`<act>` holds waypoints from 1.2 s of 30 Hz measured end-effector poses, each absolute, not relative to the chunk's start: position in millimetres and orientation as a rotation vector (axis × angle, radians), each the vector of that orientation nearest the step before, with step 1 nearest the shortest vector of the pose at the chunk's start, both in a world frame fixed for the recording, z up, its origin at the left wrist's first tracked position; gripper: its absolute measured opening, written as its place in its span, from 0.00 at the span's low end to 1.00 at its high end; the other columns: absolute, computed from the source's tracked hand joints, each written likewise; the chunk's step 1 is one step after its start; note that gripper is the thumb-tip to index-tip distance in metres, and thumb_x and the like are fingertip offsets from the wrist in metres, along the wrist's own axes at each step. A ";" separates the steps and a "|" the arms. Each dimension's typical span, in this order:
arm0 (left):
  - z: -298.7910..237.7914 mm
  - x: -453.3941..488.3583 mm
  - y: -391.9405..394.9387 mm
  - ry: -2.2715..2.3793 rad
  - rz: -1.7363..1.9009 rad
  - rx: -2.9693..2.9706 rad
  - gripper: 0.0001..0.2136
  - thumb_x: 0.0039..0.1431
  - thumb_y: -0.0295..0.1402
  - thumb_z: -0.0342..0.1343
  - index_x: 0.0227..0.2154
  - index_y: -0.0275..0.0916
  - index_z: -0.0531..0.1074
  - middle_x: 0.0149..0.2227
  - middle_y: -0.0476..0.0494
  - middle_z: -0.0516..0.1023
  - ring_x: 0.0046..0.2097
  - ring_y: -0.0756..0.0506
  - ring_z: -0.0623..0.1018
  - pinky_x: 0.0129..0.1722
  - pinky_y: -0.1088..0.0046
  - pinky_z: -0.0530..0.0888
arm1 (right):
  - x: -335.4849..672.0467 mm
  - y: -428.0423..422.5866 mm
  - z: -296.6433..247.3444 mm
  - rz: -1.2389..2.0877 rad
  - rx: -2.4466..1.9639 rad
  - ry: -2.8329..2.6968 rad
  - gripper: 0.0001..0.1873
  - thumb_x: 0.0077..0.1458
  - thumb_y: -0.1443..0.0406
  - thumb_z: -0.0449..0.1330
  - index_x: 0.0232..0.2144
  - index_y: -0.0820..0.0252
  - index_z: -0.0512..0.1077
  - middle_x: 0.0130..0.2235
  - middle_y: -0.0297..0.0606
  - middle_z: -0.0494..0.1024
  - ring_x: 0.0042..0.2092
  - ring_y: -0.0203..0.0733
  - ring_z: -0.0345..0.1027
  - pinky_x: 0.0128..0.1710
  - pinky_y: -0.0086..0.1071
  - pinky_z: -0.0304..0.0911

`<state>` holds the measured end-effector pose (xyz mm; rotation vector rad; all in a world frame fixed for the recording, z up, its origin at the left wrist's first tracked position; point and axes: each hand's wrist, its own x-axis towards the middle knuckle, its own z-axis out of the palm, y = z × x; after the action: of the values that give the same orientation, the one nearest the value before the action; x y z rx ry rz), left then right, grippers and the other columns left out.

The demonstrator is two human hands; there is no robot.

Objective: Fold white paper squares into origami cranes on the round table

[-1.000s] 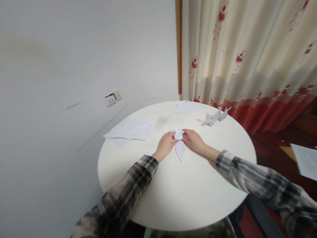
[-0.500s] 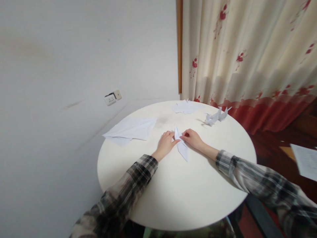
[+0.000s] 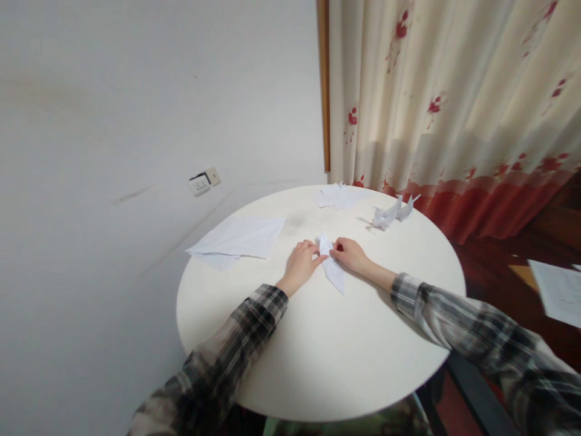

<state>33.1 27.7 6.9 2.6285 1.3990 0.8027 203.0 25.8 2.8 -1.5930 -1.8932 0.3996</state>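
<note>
A narrow, pointed piece of folded white paper [image 3: 334, 276] lies between my hands near the middle of the round table. My left hand [image 3: 301, 264] grips its left edge, with the thumb reaching over the paper. At the right edge, my right hand [image 3: 350, 253] pinches the paper between thumb and bent fingers. The lower point of the paper aims toward me, and its upper end shows small folds. The fingertips hide part of its sides.
The white round table [image 3: 327, 363] stands by a wall. Flat white sheets [image 3: 245, 236] lie at its left, more paper [image 3: 340, 197] at the back. Several folded paper figures [image 3: 393, 213] stand at the back right. A curtain [image 3: 436, 133] hangs behind; a printed sheet [image 3: 556, 290] is at far right.
The upper end of the folded paper looks shorter and more bent than before. Both hands keep nearly the same hold, and the whole view has shifted slightly.
</note>
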 end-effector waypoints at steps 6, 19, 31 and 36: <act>5.4 33.3 30.3 1.439 0.827 2.576 0.11 0.51 0.41 0.54 0.30 0.37 0.68 0.34 0.45 0.68 0.40 0.45 0.67 0.41 0.68 0.65 | 202.5 25.7 4.1 0.395 -1.637 -1.885 0.05 0.46 0.65 0.58 0.25 0.61 0.66 0.25 0.33 0.70 0.27 0.33 0.60 0.25 0.25 0.50; 13.0 35.8 22.0 1.281 0.688 2.814 0.12 0.58 0.39 0.46 0.35 0.37 0.71 0.37 0.43 0.71 0.42 0.45 0.69 0.42 0.69 0.67 | 199.6 12.5 8.7 0.297 -1.607 -1.806 0.13 0.48 0.66 0.57 0.39 0.58 0.64 0.29 0.34 0.75 0.31 0.36 0.66 0.28 0.27 0.54; 14.8 35.2 20.2 1.244 0.471 3.060 0.14 0.60 0.37 0.43 0.38 0.34 0.69 0.36 0.39 0.73 0.40 0.43 0.72 0.37 0.70 0.69 | 203.0 17.5 0.5 0.599 -1.450 -1.565 0.10 0.45 0.70 0.55 0.33 0.59 0.64 0.28 0.34 0.74 0.27 0.34 0.68 0.28 0.27 0.61; 13.6 33.5 21.3 1.317 0.489 2.975 0.15 0.63 0.35 0.37 0.39 0.36 0.68 0.34 0.40 0.74 0.39 0.46 0.74 0.38 0.72 0.69 | 202.2 17.6 1.4 0.722 -1.380 -1.491 0.05 0.48 0.65 0.55 0.30 0.59 0.64 0.27 0.34 0.73 0.24 0.33 0.67 0.24 0.27 0.62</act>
<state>33.5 21.3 13.6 2.9746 1.3167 0.4893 202.2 17.6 1.4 -1.3802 -1.4907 0.7219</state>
